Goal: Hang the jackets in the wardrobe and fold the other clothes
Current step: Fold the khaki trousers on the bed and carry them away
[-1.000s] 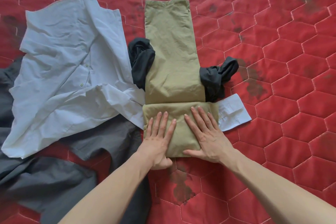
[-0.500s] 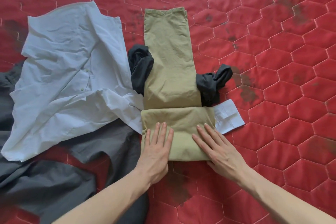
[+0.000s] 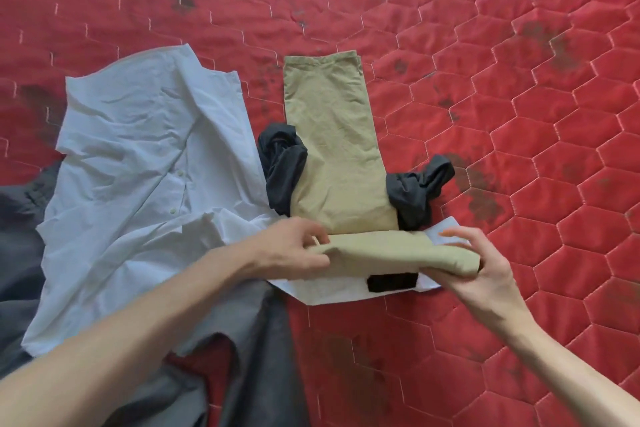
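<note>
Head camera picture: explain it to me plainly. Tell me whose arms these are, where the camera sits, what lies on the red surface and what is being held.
There is no machine here. A person wears a camera on the head, so you look forward and down along their own two bare arms. The surface is a red quilted mattress with dark stains. On it lie khaki trousers, partly folded from the near end. The left hand and the right hand each grip one end of that folded part, with their fingers curled round it, lifting it. To the left lies a crumpled white shirt, over a grey garment. A dark bunched garment sticks out from under the trousers on both sides.
</note>
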